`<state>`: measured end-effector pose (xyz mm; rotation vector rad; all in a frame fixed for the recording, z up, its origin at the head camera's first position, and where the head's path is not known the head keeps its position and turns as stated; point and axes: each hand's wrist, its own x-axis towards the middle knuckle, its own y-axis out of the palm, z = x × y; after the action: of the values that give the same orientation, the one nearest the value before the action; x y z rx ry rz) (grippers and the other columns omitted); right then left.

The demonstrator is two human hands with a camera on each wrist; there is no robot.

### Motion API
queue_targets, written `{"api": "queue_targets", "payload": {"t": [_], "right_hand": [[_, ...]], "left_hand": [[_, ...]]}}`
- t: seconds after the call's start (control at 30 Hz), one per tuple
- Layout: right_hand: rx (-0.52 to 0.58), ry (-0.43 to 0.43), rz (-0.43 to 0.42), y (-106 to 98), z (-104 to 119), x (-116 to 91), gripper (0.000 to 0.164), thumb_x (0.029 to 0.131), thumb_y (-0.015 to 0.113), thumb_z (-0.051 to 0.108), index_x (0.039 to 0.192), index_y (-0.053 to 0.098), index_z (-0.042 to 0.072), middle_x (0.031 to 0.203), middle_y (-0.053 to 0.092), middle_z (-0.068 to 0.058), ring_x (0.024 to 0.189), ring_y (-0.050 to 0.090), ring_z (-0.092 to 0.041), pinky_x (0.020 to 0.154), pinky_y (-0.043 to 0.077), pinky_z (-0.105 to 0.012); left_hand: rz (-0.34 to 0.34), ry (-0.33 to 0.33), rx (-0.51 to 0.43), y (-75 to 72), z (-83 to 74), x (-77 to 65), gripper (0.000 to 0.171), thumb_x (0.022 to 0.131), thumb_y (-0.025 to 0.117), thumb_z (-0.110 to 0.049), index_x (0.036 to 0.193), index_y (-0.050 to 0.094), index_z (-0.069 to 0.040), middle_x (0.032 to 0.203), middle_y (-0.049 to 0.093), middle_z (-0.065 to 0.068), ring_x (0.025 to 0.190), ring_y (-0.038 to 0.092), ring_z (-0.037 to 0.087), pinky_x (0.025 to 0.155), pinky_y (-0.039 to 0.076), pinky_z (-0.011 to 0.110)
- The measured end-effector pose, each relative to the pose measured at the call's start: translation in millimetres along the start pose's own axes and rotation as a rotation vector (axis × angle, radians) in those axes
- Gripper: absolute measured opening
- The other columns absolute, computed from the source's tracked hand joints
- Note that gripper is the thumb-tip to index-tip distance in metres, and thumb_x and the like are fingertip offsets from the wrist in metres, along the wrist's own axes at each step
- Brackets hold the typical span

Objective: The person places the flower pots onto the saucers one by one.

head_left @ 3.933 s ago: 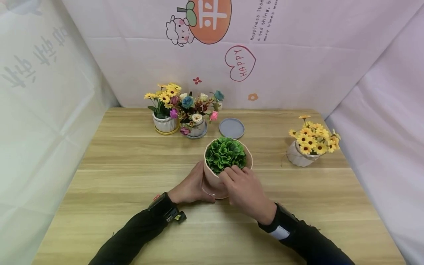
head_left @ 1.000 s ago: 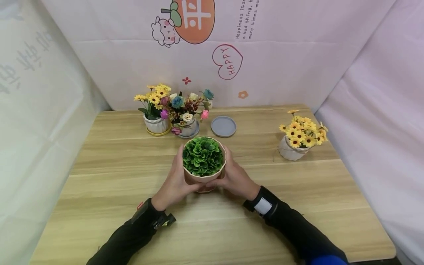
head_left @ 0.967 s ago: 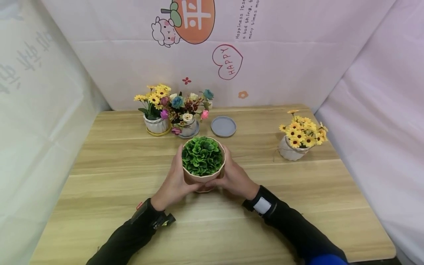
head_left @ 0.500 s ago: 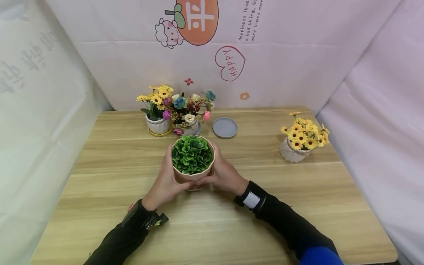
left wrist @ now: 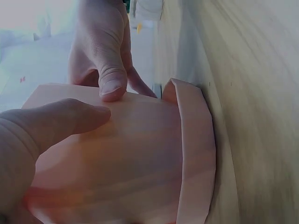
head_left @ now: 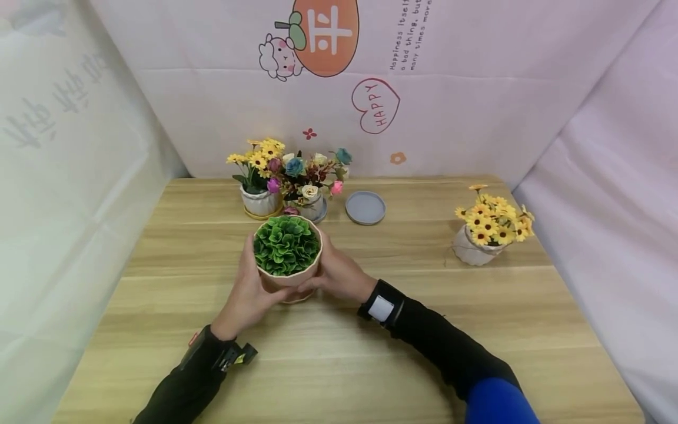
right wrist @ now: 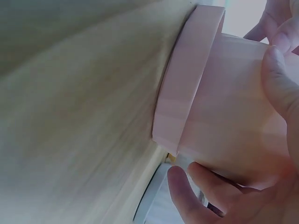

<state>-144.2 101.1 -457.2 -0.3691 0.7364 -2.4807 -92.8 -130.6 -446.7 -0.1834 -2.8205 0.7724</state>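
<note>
A pale pink flowerpot [head_left: 291,279] with a dome of green leaves [head_left: 286,245] stands left of the table's middle. Beneath it is a matching saucer [left wrist: 198,149], right at the wooden surface in both wrist views. My left hand [head_left: 251,291] grips the pot from the left, thumb across its near side. From the right, my right hand [head_left: 341,274] grips it too, thumb toward the left one. In the right wrist view, two fingers [right wrist: 180,186] of that hand reach low along the wall. The far fingers of both hands are mostly hidden in the head view.
Behind the pot stand a white pot of yellow daisies [head_left: 259,202] on a yellow saucer and a pot of mixed roses [head_left: 312,209] on a grey one. A bare grey saucer [head_left: 365,207] lies to their right. Another yellow daisy pot [head_left: 474,248] stands at the table's right.
Earlier, my right hand was at the pot's near rim; now it grips the pot's right side. Over the last second both hands and the pot have moved left. The head view has shifted slightly.
</note>
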Motion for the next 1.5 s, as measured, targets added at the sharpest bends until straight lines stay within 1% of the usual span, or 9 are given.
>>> {"api": "queue_targets", "payload": {"t": [0.2, 0.33, 0.6, 0.77, 0.97, 1.1, 1.23, 1.37, 1.5], "right_hand": [[-0.002, 0.004, 0.046, 9, 4, 21, 0.136, 0.077, 0.094, 0.025, 0.17, -0.005, 0.019, 0.175, 0.026, -0.011, 0.157, 0.038, -0.024, 0.128, 0.037, -0.039], [0.009, -0.004, 0.081, 12, 5, 33, 0.134, 0.079, 0.092, 0.025, 0.169, -0.006, 0.02, 0.176, 0.024, -0.012, 0.159, 0.035, -0.024, 0.129, 0.035, -0.039], [0.045, -0.038, 0.133, 17, 9, 58, 0.135, 0.076, 0.094, 0.021, 0.17, -0.003, 0.022, 0.176, 0.02, -0.01, 0.16, 0.031, -0.023, 0.132, 0.027, -0.038], [0.065, -0.012, 0.161, 23, 12, 71, 0.131, 0.079, 0.092, 0.022, 0.17, -0.002, 0.021, 0.177, 0.018, -0.01, 0.16, 0.031, -0.024, 0.132, 0.028, -0.04], [0.033, 0.009, 0.177, 27, 16, 84, 0.125, 0.083, 0.089, 0.024, 0.17, 0.0, 0.016, 0.175, 0.019, -0.014, 0.157, 0.036, -0.03, 0.13, 0.034, -0.042], [-0.064, -0.002, 0.193, 32, 11, 92, 0.116, 0.09, 0.081, 0.031, 0.17, -0.001, 0.012, 0.175, 0.02, -0.016, 0.153, 0.043, -0.032, 0.128, 0.037, -0.04], [-0.094, -0.033, 0.194, 37, 1, 103, 0.112, 0.092, 0.079, 0.034, 0.168, 0.002, 0.006, 0.173, 0.022, -0.021, 0.155, 0.04, -0.032, 0.13, 0.034, -0.04], [-0.146, -0.108, 0.154, 47, -28, 122, 0.115, 0.089, 0.078, 0.047, 0.167, 0.005, 0.004, 0.17, 0.028, -0.023, 0.154, 0.039, -0.03, 0.129, 0.035, -0.04], [-0.14, -0.076, 0.17, 44, -23, 125, 0.112, 0.092, 0.077, 0.045, 0.166, 0.005, 0.002, 0.167, 0.033, -0.027, 0.152, 0.044, -0.032, 0.127, 0.038, -0.038]], "left_hand": [[-0.042, -0.008, 0.001, -12.6, 8.8, -1.2, 0.142, 0.071, 0.099, -0.013, 0.17, -0.004, -0.017, 0.173, 0.017, 0.02, 0.161, 0.02, 0.04, 0.13, 0.019, 0.067], [-0.066, -0.011, 0.007, -19.3, 14.4, -0.9, 0.142, 0.071, 0.099, -0.015, 0.17, -0.004, -0.019, 0.173, 0.017, 0.021, 0.161, 0.02, 0.04, 0.13, 0.019, 0.068], [-0.114, -0.024, 0.027, -30.4, 23.4, 1.7, 0.141, 0.073, 0.098, -0.013, 0.169, -0.005, -0.016, 0.173, 0.015, 0.022, 0.161, 0.018, 0.043, 0.13, 0.018, 0.069], [-0.148, 0.004, 0.031, -40.0, 29.9, 7.0, 0.138, 0.07, 0.098, -0.008, 0.169, 0.002, -0.013, 0.17, 0.02, 0.022, 0.159, 0.022, 0.041, 0.13, 0.02, 0.068], [-0.157, -0.03, 0.038, -50.5, 37.0, 13.4, 0.14, 0.074, 0.095, -0.008, 0.169, -0.007, -0.011, 0.173, 0.011, 0.026, 0.161, 0.016, 0.044, 0.13, 0.016, 0.069], [-0.157, -0.067, 0.044, -55.4, 40.6, 18.3, 0.14, 0.076, 0.095, -0.01, 0.168, -0.011, -0.008, 0.174, 0.005, 0.027, 0.162, 0.012, 0.046, 0.131, 0.014, 0.069], [-0.163, -0.071, 0.051, -59.1, 44.9, 23.9, 0.141, 0.075, 0.095, -0.01, 0.168, -0.01, -0.009, 0.174, 0.007, 0.026, 0.161, 0.014, 0.045, 0.131, 0.015, 0.068], [-0.162, -0.059, 0.044, -62.1, 48.6, 32.0, 0.141, 0.074, 0.095, -0.008, 0.168, -0.009, -0.011, 0.173, 0.009, 0.025, 0.161, 0.015, 0.043, 0.131, 0.016, 0.067], [-0.163, -0.054, 0.034, -65.1, 52.1, 38.8, 0.14, 0.073, 0.095, -0.007, 0.169, -0.007, -0.014, 0.173, 0.012, 0.023, 0.162, 0.016, 0.041, 0.131, 0.017, 0.066]]}}
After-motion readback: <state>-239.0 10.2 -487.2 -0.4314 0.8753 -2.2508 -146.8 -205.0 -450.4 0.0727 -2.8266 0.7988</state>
